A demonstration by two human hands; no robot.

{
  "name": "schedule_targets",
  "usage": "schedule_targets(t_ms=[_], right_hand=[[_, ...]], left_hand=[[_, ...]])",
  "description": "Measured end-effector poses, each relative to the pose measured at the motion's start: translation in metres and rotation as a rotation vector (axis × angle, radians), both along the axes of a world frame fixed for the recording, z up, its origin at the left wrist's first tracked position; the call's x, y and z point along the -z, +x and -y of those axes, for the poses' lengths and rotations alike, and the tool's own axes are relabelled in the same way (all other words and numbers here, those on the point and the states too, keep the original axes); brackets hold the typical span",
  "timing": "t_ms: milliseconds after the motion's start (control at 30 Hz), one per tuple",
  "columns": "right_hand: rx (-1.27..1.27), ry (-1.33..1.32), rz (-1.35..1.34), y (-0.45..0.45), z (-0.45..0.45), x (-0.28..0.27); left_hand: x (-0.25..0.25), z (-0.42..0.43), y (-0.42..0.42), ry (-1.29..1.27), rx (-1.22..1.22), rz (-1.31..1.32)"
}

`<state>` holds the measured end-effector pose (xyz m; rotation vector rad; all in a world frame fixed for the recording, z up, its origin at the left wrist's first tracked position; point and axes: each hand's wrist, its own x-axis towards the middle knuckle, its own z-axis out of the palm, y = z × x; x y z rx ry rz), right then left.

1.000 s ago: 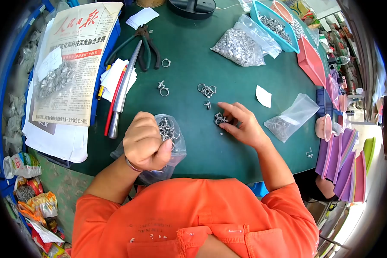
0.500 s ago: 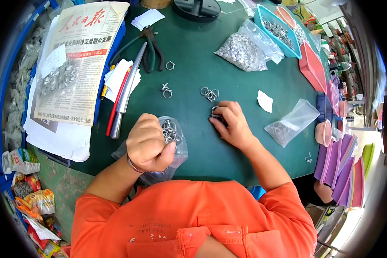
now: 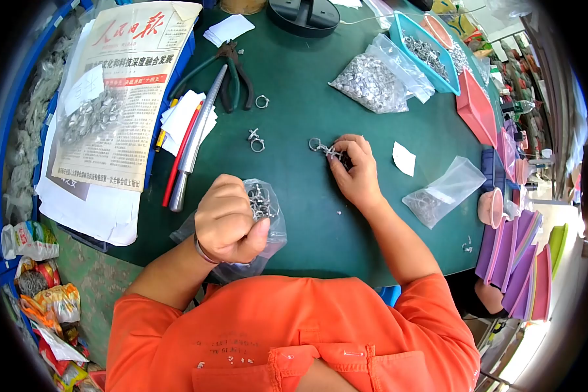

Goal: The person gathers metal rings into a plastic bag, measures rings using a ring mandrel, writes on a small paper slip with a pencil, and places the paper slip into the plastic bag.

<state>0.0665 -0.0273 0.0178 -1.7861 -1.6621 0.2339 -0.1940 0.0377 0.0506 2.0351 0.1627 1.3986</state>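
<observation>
My left hand [image 3: 227, 221] is closed in a fist at the side of a clear plastic bag [image 3: 276, 236], gripping it near the table's front edge. Silvery metal rings [image 3: 260, 201] show inside the bag. Farther out, my right hand [image 3: 357, 171] has its fingers closed over several rings, partly hidden under the fingertips. Other rings of that small cluster [image 3: 316, 144] stick out to the left of the fingers. On the green table lie a pair of rings [image 3: 257, 140] and a single ring [image 3: 262, 101].
Left of the hands lie green-handled pliers [image 3: 236, 78], a tapered metal mandrel [image 3: 195, 147], a red pen [image 3: 184, 157] and a newspaper [image 3: 127, 85]. A bag of silvery pieces [image 3: 372, 81], a blue tray [image 3: 454, 83], a white paper [image 3: 404, 159] and another bag [image 3: 445, 189] lie right.
My right hand has moved slightly away from my body, onto the ring cluster, which it now partly covers. My left hand keeps its place at the bag.
</observation>
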Motion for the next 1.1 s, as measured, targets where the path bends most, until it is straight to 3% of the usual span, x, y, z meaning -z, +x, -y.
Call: schedule_targets(t_ms=[467, 567, 667, 767, 900, 967, 1000, 1033, 1100], right_hand=[[0.115, -0.109, -0.204, 0.009, 0.016, -0.015], [0.037, -0.087, -0.188, 0.016, 0.026, -0.012], [-0.161, -0.022, 0.019, 0.004, 0.032, -0.017], [-0.174, 0.095, 0.264, -0.004, 0.029, -0.005], [-0.180, 0.146, 0.232, 0.005, 0.022, 0.001], [-0.051, 0.168, 0.070, 0.005, 0.017, -0.004], [0.143, 0.014, -0.231, 0.002, 0.018, 0.000], [0.213, -0.017, -0.995, -0.004, 0.010, -0.010], [0.259, -0.028, -1.506, -0.036, -0.003, -0.051]], left_hand=[[0.001, 0.000, 0.001, 0.000, -0.006, 0.002], [0.001, 0.000, 0.001, -0.002, -0.002, -0.004], [0.001, 0.000, 0.002, -0.003, 0.001, -0.003], [0.001, 0.000, 0.002, 0.000, -0.001, -0.003], [0.002, -0.001, 0.001, 0.010, -0.005, 0.002], [0.004, -0.001, 0.002, 0.013, -0.012, 0.001], [0.003, -0.002, 0.003, 0.012, -0.021, 0.023], [0.003, -0.001, 0.005, 0.011, -0.031, 0.039], [0.001, 0.000, 0.007, -0.001, -0.047, 0.034]])
